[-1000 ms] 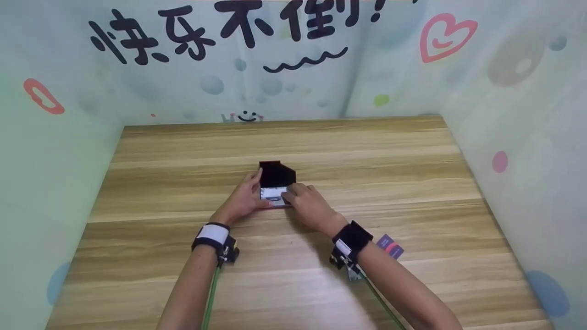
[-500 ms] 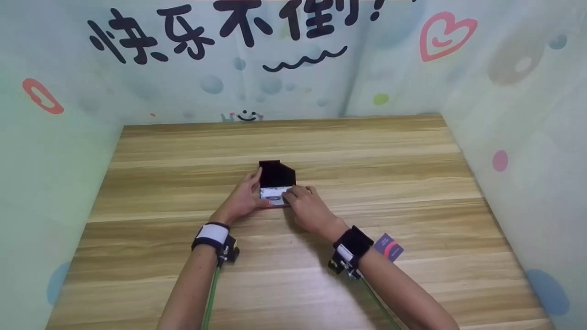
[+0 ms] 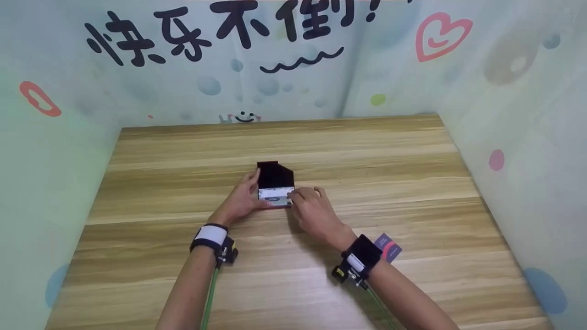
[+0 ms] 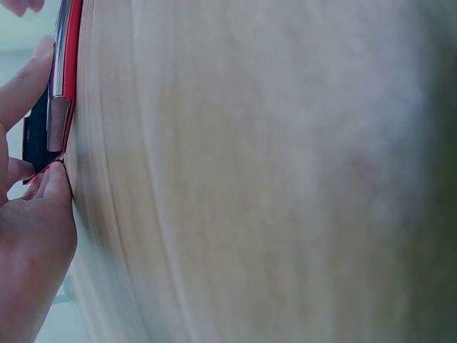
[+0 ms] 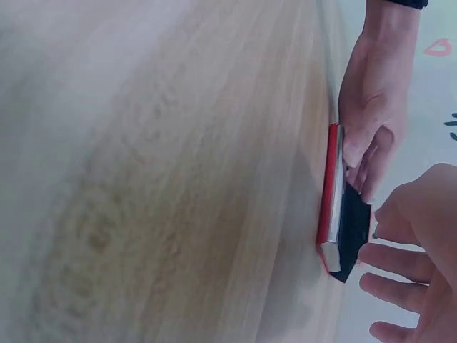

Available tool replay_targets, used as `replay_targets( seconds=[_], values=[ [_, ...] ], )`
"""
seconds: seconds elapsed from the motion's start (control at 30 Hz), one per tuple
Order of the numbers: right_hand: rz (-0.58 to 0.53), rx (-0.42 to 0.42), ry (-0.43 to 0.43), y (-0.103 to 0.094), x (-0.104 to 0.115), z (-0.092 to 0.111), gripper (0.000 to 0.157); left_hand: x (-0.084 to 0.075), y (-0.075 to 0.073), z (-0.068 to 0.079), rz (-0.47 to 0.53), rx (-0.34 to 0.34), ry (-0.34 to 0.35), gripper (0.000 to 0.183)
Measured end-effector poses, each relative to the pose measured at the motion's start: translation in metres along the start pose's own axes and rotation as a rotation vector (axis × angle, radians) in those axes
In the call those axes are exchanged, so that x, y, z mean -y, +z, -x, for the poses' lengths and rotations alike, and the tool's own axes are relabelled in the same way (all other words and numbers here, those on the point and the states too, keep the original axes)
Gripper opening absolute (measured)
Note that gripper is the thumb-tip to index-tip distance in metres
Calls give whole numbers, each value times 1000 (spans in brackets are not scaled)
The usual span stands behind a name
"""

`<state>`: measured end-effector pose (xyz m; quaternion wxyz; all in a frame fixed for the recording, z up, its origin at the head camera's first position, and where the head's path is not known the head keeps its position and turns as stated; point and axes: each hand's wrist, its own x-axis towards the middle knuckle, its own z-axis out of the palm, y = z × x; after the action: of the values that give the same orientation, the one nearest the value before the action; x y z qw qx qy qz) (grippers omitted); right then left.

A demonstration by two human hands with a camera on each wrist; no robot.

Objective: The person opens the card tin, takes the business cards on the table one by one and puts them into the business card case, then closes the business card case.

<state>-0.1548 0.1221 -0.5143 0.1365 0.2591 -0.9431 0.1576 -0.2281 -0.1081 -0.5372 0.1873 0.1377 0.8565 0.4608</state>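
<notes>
The card case (image 3: 275, 185) lay open near the middle of the wooden table (image 3: 390, 156), its black lid standing up at the far side and a pale card showing inside the tray. From the wrist views the case showed a red underside and a silvery edge, flat on the wood. The left hand (image 3: 239, 201) grasped the case from its left side, thumb curled up against the lid's edge and fingers tucked at the near corner. The right hand (image 3: 312, 208) sat at the case's right front corner, fingertips bent down onto the card; whether they pinched it or only touched it could not be told. Behind the right wrist, a small purple card with a pink stripe (image 3: 389, 247) lay on the table, well apart from the case, partly hidden by the black wrist strap (image 3: 362, 252)
</notes>
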Motion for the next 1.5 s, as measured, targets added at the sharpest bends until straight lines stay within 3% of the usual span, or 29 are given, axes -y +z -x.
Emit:
replay_targets(
  seconds=[0.43, 0.83, 1.17, 1.5],
  values=[
    [22, -72, 8, -20, 12, 23, 37, 1, 0, -2, 72, 11, -9, 111],
    [-11, 17, 88, -37, 6, 65, 55, 1, 2, -2, 88, 17, 1, 110],
    [-13, 31, 124, -44, 7, 90, 62, 5, 3, 0, 120, 16, -11, 110],
    [-22, 83, 275, -45, 0, 126, 71, 5, 3, 0, 95, 16, -8, 110]
  ],
)
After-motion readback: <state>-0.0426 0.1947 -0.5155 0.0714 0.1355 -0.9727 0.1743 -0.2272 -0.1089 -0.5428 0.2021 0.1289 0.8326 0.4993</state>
